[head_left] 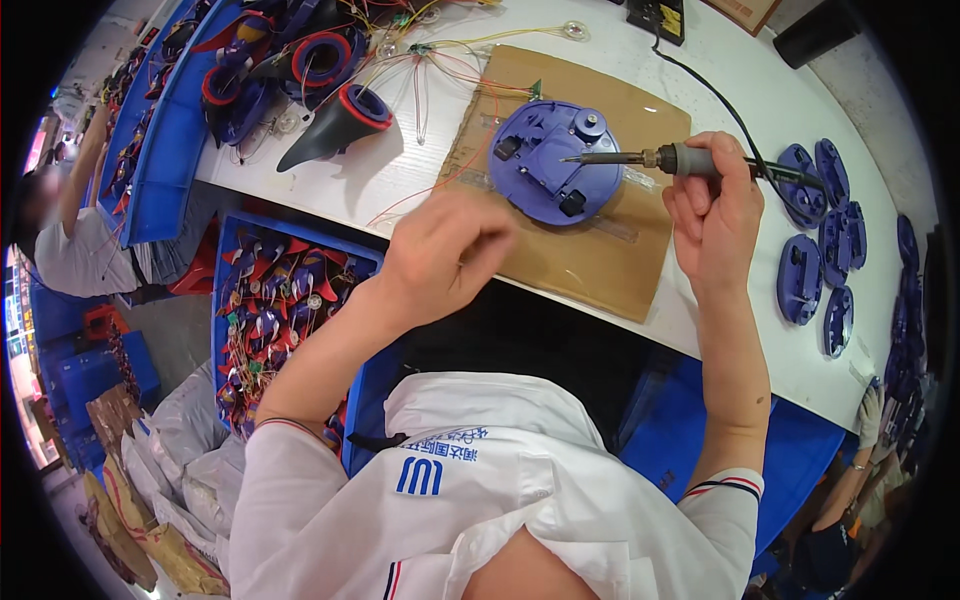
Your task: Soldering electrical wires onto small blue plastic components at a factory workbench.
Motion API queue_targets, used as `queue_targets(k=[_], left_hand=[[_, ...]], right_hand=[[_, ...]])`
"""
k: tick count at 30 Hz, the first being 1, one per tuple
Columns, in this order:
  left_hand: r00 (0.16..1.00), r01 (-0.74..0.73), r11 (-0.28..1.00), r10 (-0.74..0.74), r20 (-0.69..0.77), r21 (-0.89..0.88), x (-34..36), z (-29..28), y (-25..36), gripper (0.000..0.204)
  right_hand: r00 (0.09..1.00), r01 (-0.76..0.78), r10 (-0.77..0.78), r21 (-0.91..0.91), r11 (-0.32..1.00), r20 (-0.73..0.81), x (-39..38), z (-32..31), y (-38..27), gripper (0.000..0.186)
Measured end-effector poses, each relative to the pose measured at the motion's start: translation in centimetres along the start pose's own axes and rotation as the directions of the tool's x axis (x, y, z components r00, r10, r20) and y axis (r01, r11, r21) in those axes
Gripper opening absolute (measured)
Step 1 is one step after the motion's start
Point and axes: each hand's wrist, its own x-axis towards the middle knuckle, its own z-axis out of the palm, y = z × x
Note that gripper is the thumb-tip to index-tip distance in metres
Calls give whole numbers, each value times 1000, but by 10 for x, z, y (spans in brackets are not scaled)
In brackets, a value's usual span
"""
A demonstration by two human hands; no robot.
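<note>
I have the right hand (715, 205) gripping a soldering iron (690, 159), its tip over the round purple housing (585, 178) on the cardboard sheet (590, 270) along the desk's (745, 290) front edge. Near that edge, my left hand (440, 250) is blurred, fingers curled; I cannot tell whether it holds anything.

Table (800, 365) spans upper half of frame, l. to r. Upper ctr.: cardboard sheet (590, 275) on table, w/ disc housing (545, 170) on top. L. hand (450, 245) is just below-left of housing; r. hand (715, 215), to its rt., has soldering iron (690, 160), tip over housing. Upper left: horn-shaped part (340, 130) on table, betw. tray (165, 190) & cardboard. Right: grp. of housings (800, 280) on table. Mid-left: bin (360, 262) below table edge, parts (275, 330) inside. Far left: co-worker (80, 245), behind tray.
</note>
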Motion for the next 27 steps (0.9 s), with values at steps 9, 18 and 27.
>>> queue_targets(k=[9,18,27], left_hand=[[944,208,976,-186,-272,57,24,20,-15,15],[908,314,948,-280,-310,62,14,21,-8,11],[913,229,939,-116,-391,257,10,23,-20,13]], right_hand=[[999,-23,21,-40,999,-48,0,0,4,26],[998,35,-39,-106,994,-38,-4,10,16,25],[998,57,-61,-144,988,-25,-5,18,26,24]])
